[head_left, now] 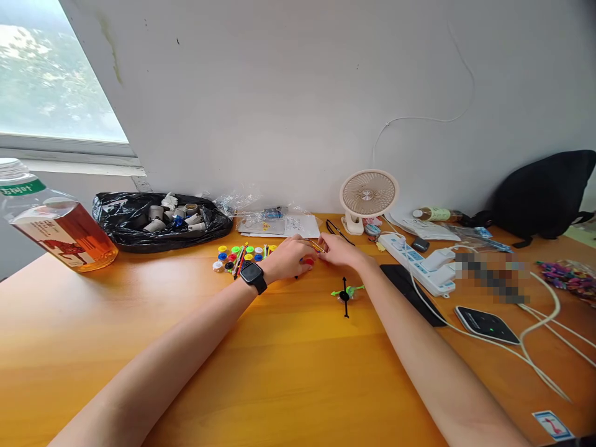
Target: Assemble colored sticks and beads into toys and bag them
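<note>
My left hand [289,257], with a black watch on its wrist, reaches over the table with its fingers curled down. A red round piece [308,262] shows by its fingertips, and what the fingers hold is hidden. Close by on the right, my right hand [341,249] has its fingers pinched at some thin coloured sticks [318,246] between the two hands. Rows of small coloured round pieces [222,256] and more thin sticks [239,257] lie left of my left hand, partly covered by it. Nearer me rests a small spinner-like piece [344,297] with black and green arrows.
A drink bottle [69,233] stands far left beside a black plastic bag [162,220] of grey tubes. At the back is a small fan [369,195]. To the right are a power strip [414,264], loose white cables, a white-edged device [487,325] and a black backpack [544,195].
</note>
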Demonstrator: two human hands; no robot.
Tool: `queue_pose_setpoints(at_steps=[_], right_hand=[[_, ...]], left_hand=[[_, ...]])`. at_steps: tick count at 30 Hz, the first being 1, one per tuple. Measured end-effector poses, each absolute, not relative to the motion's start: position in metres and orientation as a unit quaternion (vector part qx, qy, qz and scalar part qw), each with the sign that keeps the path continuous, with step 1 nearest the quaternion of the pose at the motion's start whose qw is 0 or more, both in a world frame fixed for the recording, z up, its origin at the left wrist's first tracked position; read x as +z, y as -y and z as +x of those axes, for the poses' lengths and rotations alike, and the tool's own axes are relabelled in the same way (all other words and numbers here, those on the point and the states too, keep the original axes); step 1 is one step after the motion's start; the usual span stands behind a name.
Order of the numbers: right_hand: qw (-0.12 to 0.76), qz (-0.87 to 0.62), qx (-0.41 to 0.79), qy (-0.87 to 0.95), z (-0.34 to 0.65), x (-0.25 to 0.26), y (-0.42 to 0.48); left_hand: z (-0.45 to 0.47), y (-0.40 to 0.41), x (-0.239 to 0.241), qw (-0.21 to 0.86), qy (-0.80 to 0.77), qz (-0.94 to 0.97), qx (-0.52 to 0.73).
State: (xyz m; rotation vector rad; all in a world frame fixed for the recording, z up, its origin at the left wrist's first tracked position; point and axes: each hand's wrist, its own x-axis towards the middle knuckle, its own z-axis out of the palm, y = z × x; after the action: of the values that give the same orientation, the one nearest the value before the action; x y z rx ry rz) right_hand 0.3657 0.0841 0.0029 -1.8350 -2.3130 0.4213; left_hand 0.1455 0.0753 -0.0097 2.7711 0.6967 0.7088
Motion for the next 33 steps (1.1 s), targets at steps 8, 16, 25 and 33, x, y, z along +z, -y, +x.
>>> queue_pose_setpoints(at_steps=[8,16,25,33], right_hand=[[0.063,-0.602,0.202,0.770,0.364,0.004,-0.085],[0.050,-0.571,0.242,0.783,0.370,0.033,-0.077],[-0.209,-0.397,0.441,0.778,0.378,0.067,-0.059],[-0.254,-0.463,0.421,0.738,0.378,0.049,-0.068]], left_hand=[[0.146,-0.072,-0.010,0.055,-0.306,0.925,0.221],[0.133,-0.076,0.002,0.054,-0.342,0.917,0.200],[0.103,-0.101,0.015,0.095,-0.342,0.907,0.226],[0.101,-0.100,0.026,0.158,-0.340,0.898,0.230]])
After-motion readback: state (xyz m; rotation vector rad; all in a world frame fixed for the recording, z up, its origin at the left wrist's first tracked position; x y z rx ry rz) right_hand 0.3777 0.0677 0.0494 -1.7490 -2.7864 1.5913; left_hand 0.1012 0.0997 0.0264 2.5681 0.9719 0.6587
